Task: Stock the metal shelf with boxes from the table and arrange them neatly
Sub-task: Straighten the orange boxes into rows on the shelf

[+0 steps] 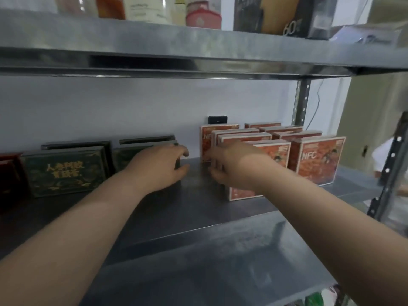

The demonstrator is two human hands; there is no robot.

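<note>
Tidying boxes already standing on the metal shelf (198, 208), with the stocking seemingly near its end.

Dark green boxes (64, 171) fill the left of the board in a near and a far row, and red boxes (315, 160) fill the right in two lines running from near to far, with a bare strip of shelf between the groups. The left hand (159, 166) grips the right end of the end green box (123, 159), thumb low and fingers curled over its corner. The right hand (229, 164) lies against the left side of the red boxes, but its fingers are blurred, so I cannot tell whether it is gripping or pushing. What remains looks like squaring the rows. The table is out of view, so any boxes left there cannot be counted.
</note>
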